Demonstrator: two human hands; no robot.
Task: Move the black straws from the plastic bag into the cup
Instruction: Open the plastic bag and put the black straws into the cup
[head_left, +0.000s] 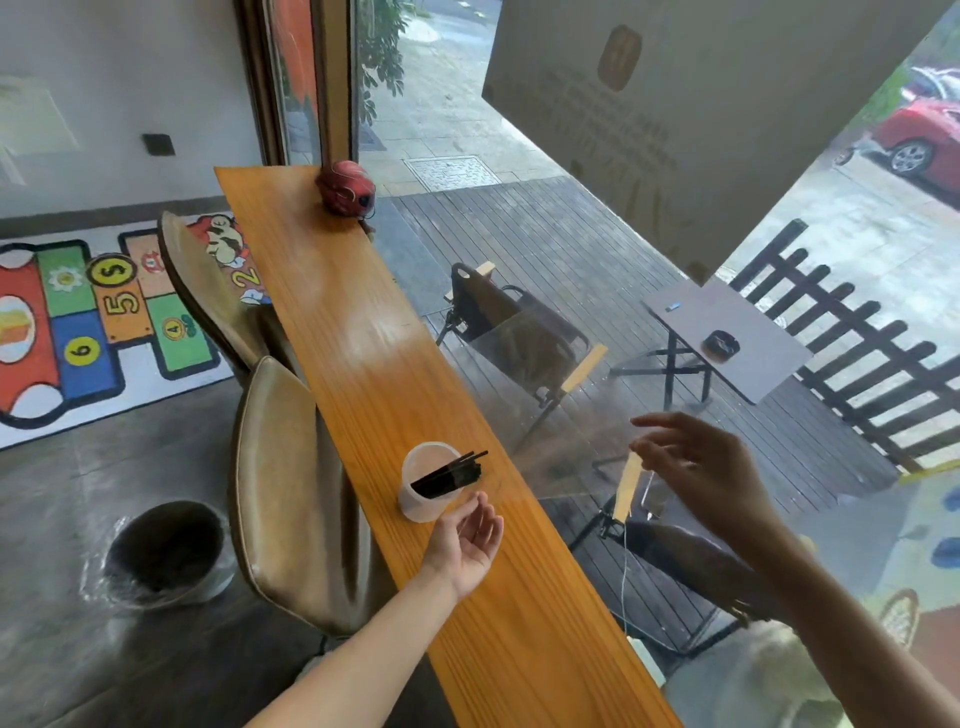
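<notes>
a long wooden counter (363, 332) runs along a shop window, and everything here is placed from the cup (423, 486) standing on it near the person. two padded stools (283, 483) sit left of the cup, a red helmet (345, 187) far beyond it at the counter's end. the right hand (701, 470) hangs well to the right of the cup, over the glass side, fingers spread and loose; whether it pinches a clear plastic bag cannot be told, since no bag shows plainly. the left hand (470, 535) rests just in front of the cup, palm up, fingers softly curled, holding nothing. a bundle of black straws (449, 475) leans inside the cup, tips past its rim. judging by this, the transfer looks essentially done; no straws appear outside the cup.
</notes>
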